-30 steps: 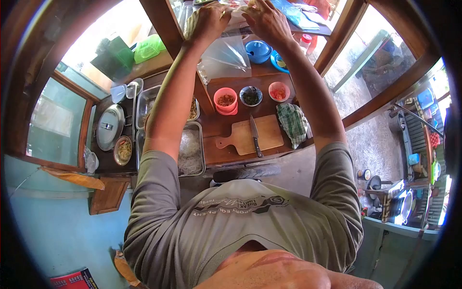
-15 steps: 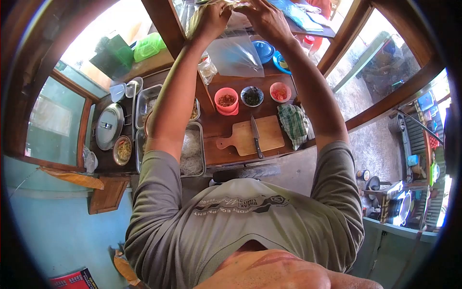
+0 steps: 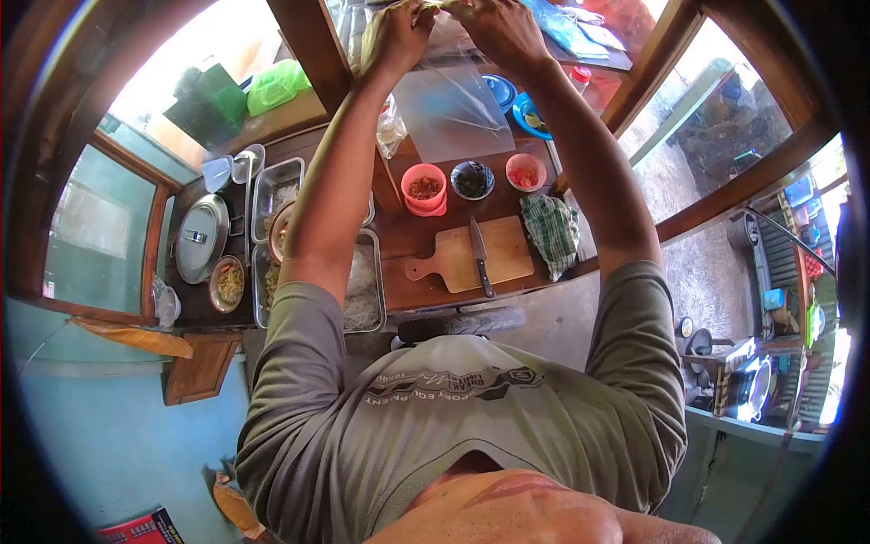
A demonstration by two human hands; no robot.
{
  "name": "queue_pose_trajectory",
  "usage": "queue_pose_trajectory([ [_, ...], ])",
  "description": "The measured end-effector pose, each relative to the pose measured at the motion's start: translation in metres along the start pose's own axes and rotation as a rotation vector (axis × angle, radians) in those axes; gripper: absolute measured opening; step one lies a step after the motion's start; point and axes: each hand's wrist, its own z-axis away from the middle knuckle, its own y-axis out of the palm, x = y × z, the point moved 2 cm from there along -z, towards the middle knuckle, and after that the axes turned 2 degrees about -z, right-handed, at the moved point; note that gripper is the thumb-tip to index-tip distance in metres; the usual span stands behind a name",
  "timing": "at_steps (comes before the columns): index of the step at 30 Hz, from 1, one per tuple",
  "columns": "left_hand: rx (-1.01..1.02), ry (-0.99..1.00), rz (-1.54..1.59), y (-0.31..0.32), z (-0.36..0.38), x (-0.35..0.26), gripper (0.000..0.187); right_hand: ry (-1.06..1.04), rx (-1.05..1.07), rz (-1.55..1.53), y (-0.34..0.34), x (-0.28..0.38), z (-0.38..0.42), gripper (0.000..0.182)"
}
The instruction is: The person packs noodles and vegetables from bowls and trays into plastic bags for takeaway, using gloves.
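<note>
My left hand point(image 3: 399, 38) and my right hand point(image 3: 496, 34) are raised close together at the top edge of the view. The fingers of both are closed in a pinch on a clear plastic bag point(image 3: 453, 113), which hangs flat below them over the wooden counter. My fingertips are partly cut off by the frame. Nearer to me stand a pink tub of brown food point(image 3: 424, 188), a bowl of dark greens point(image 3: 472, 181) and a pink bowl of red pieces point(image 3: 526, 172). A knife point(image 3: 481, 258) lies across a wooden cutting board point(image 3: 449, 263).
A green checked cloth point(image 3: 551, 231) lies right of the board. Metal trays with noodles point(image 3: 362, 290) and other food sit under my left forearm. Farther left are a lidded pot point(image 3: 201, 238) and a food bowl point(image 3: 227, 283). Wooden posts and glass panes frame the counter.
The lower part of the plastic bag has swung a little to the right. Both hands stay at the top, still pinching it, with only a slight shift.
</note>
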Motion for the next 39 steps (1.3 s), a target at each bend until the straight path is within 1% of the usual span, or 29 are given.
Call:
queue_pose_trajectory([
  [2, -0.013, -0.006, 0.04, 0.003, 0.002, 0.004, 0.02, -0.005, 0.003, 0.019, -0.001, 0.0, 0.0, 0.028],
  [4, -0.055, 0.059, -0.007, 0.0, 0.004, -0.003, 0.021, -0.006, 0.018, 0.006, -0.005, 0.001, 0.0, 0.021],
  [5, -0.078, 0.093, -0.032, -0.002, 0.005, -0.007, 0.022, 0.029, -0.007, -0.071, -0.008, 0.001, 0.002, 0.018],
  [7, -0.073, 0.218, 0.016, -0.012, 0.003, -0.036, 0.024, 0.093, -0.055, -0.225, -0.014, -0.001, 0.006, 0.014],
  [8, -0.066, 0.279, 0.042, -0.015, 0.004, -0.048, 0.026, 0.092, -0.121, -0.229, -0.014, -0.001, 0.007, 0.012],
  [11, -0.058, 0.391, -0.159, -0.012, 0.009, -0.059, 0.029, 0.163, -0.067, -0.252, -0.005, -0.005, 0.013, 0.012],
  [12, -0.056, 0.41, -0.21, -0.012, 0.01, -0.063, 0.026, 0.11, -0.104, -0.246, -0.002, -0.008, 0.014, 0.012],
  [14, -0.026, 0.335, -0.188, 0.0, 0.008, -0.049, 0.023, 0.005, -0.172, -0.238, 0.002, -0.01, 0.018, 0.012],
  [15, -0.011, 0.296, -0.177, 0.003, 0.007, -0.047, 0.022, 0.033, -0.152, -0.241, -0.001, -0.009, 0.02, 0.014],
  [16, -0.004, 0.321, -0.195, 0.002, 0.007, -0.049, 0.014, 0.062, -0.134, -0.244, -0.005, -0.008, 0.023, 0.016],
  [17, -0.012, 0.304, -0.231, 0.004, 0.008, -0.044, 0.019, 0.089, -0.115, -0.246, -0.01, -0.006, 0.027, 0.019],
  [18, -0.021, 0.288, -0.265, 0.01, 0.009, -0.033, 0.024, 0.101, -0.174, -0.205, -0.017, -0.002, 0.033, 0.017],
  [20, -0.015, 0.235, -0.304, 0.011, 0.01, -0.037, 0.031, 0.127, -0.29, -0.123, -0.031, 0.01, 0.054, 0.015],
  [23, -0.044, 0.268, -0.408, 0.012, 0.01, -0.037, 0.029, 0.209, -0.546, -0.134, -0.071, 0.025, 0.098, 0.012],
  [24, -0.048, 0.282, -0.343, 0.015, 0.009, -0.028, 0.03, 0.221, -0.626, -0.098, -0.082, 0.029, 0.112, 0.013],
  [25, -0.058, 0.296, -0.356, 0.017, 0.006, -0.018, 0.031, 0.231, -0.706, -0.058, -0.094, 0.033, 0.124, 0.014],
  [27, -0.076, 0.324, -0.378, 0.021, 0.004, -0.006, 0.032, 0.438, -0.882, -0.211, -0.109, 0.042, 0.16, 0.012],
  [28, -0.053, 0.277, -0.331, 0.009, 0.01, -0.04, 0.031, 0.611, -0.953, -0.353, -0.119, 0.051, 0.176, 0.01],
  [29, -0.065, 0.357, -0.277, 0.01, 0.009, -0.033, 0.029, 0.783, -1.024, -0.493, -0.127, 0.059, 0.191, 0.008],
  [30, -0.058, 0.402, -0.244, 0.004, 0.011, -0.043, 0.03, 0.798, -1.003, -0.503, -0.133, 0.061, 0.207, 0.006],
  [31, -0.049, 0.447, -0.207, -0.003, 0.016, -0.057, 0.032, 0.844, -0.937, -0.529, -0.138, 0.065, 0.219, 0.007],
  [33, -0.035, 0.458, -0.234, -0.012, 0.03, -0.075, 0.032, 0.934, -0.813, -0.574, -0.146, 0.074, 0.242, 0.009],
  [34, 0.026, 0.487, -0.238, -0.018, 0.042, -0.087, 0.028, 0.932, -0.788, -0.605, -0.146, 0.081, 0.252, 0.011],
  [36, 0.177, 0.379, -0.02, -0.024, 0.077, -0.101, 0.02, 1.059, -0.667, -0.671, -0.14, 0.1, 0.275, 0.01],
  [37, 0.231, 0.407, -0.024, -0.026, 0.099, -0.115, 0.014, 1.122, -0.604, -0.708, -0.138, 0.113, 0.286, 0.01],
  [38, 0.288, 0.415, -0.027, -0.039, 0.118, -0.153, 0.012, 1.17, -0.515, -0.647, -0.136, 0.13, 0.29, 0.009],
  [39, 0.4, 0.327, 0.18, -0.032, 0.144, -0.155, 0.013, 1.216, -0.424, -0.587, -0.134, 0.147, 0.292, 0.009],
])
